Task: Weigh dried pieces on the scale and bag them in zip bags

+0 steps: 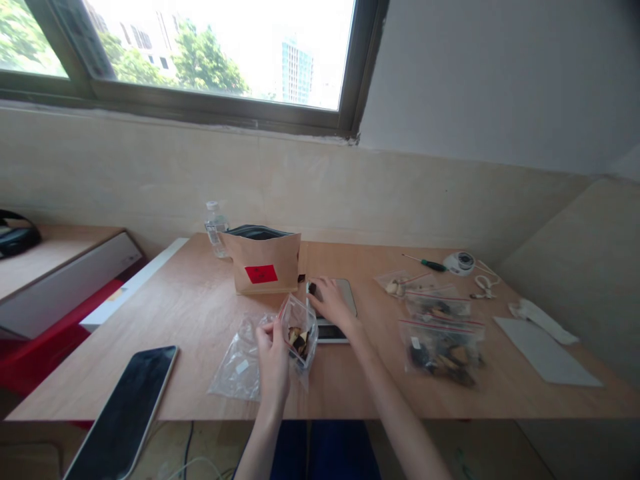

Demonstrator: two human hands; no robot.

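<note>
— What were the hands doing?
— The left hand [273,353] pinched a small clear zip bag [299,337], holding it upright just above the wooden table [200,313]. Dark and tan pieces sat in its bottom. The right hand [330,301] lay flat, fingers spread, on a small digital scale [345,313], gripping nothing.
— And around them?
— An empty clear bag [235,367] lay under the left hand. Behind stood a brown paper pouch [263,263] with a red label. Three filled zip bags [440,343] lay to the right, a phone [125,407] at near left.
</note>
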